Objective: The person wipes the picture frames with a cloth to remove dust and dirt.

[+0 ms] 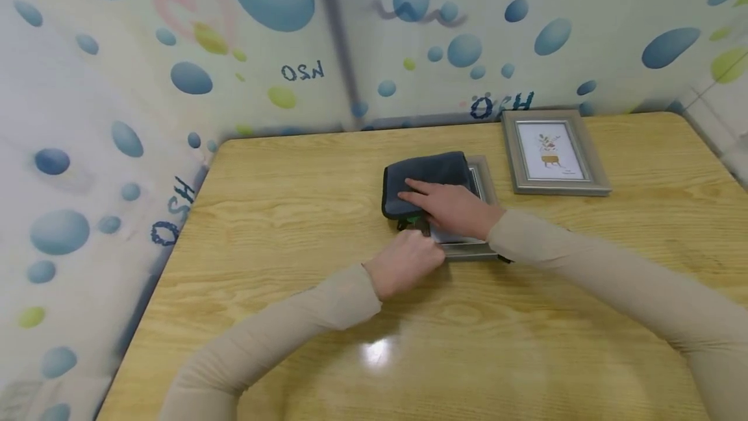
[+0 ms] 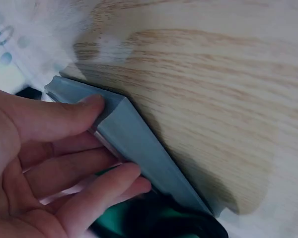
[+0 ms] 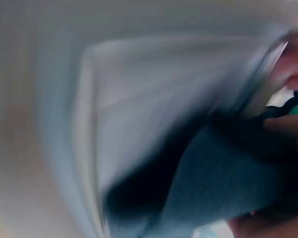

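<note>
A folded dark blue cloth [image 1: 429,171] with black edging lies over a silver picture frame [image 1: 470,252] on the table. My right hand [image 1: 452,208] rests on the cloth, its fingers stretched out across the top. At the near left corner of that frame, my left hand [image 1: 407,262] grips the silver border [image 2: 139,144], thumb on one side and fingers on the other. Green fabric [image 2: 114,218] shows below the left fingers. In the right wrist view the cloth [image 3: 213,178] is blurred over the pale picture area. The cloth hides much of the picture.
A second silver frame [image 1: 555,184], with a potted-plant picture, lies at the back right of the wooden table [image 1: 280,200]. Behind the table's far edge stands a wall [image 1: 362,38] patterned with blue and green spots.
</note>
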Action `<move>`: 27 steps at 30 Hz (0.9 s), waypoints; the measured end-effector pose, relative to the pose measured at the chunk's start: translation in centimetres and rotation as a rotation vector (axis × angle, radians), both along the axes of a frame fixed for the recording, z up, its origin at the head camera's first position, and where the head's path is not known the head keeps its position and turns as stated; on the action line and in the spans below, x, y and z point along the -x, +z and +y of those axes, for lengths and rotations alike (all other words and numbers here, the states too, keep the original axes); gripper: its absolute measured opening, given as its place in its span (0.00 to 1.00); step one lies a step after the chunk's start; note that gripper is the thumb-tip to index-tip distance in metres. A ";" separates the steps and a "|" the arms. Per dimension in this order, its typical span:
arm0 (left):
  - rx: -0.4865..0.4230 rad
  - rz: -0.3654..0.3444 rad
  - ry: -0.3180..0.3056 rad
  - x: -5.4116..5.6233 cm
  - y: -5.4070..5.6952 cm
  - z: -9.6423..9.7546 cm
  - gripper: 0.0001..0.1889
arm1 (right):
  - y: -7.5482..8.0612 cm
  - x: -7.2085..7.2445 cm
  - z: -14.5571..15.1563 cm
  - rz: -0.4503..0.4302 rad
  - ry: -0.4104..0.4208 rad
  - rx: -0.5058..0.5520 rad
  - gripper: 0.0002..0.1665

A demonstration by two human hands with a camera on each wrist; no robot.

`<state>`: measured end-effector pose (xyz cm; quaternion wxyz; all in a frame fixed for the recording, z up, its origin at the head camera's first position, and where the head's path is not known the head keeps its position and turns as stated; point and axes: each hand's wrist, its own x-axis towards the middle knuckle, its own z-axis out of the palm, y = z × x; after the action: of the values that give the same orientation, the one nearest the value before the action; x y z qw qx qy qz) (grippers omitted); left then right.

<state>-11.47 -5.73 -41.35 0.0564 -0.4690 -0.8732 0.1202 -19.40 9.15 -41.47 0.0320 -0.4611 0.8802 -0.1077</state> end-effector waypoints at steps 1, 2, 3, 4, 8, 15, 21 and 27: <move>0.007 -0.007 0.004 0.0 0.0 0.0 0.10 | 0.1 -0.6 0.2 -0.013 0.017 0.011 0.30; 0.012 -0.017 0.008 -0.1 0.1 0.0 0.10 | 0.3 -1.1 0.3 -0.031 0.028 0.017 0.29; 0.018 -0.027 0.013 -0.1 0.1 0.0 0.09 | 0.5 -1.5 0.5 -0.051 0.034 0.020 0.29; 0.023 -0.042 0.018 -0.2 0.2 0.0 0.09 | 0.6 -1.9 0.7 -0.067 0.036 0.022 0.28; 0.027 -0.085 0.028 -0.2 0.2 -0.1 0.06 | 1.2 -2.4 1.0 -0.103 0.003 0.027 0.26; -0.170 -0.228 0.051 0.6 1.7 -1.4 0.09 | 1.7 -2.2 0.9 -0.176 -0.005 0.009 0.23; -0.390 -0.279 0.129 4.1 6.0 -2.6 0.16 | 2.4 -1.4 0.7 -0.271 0.021 -0.003 0.09; -0.162 -0.401 0.274 10.9 5.7 -3.2 0.08 | 3.5 -0.4 0.1 -0.331 0.055 -0.065 0.17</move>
<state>-22.33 -8.91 -35.66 -0.0974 -0.3548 -0.9291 -0.0390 -19.05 9.25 -37.93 0.1945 -0.4598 0.8529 -0.1528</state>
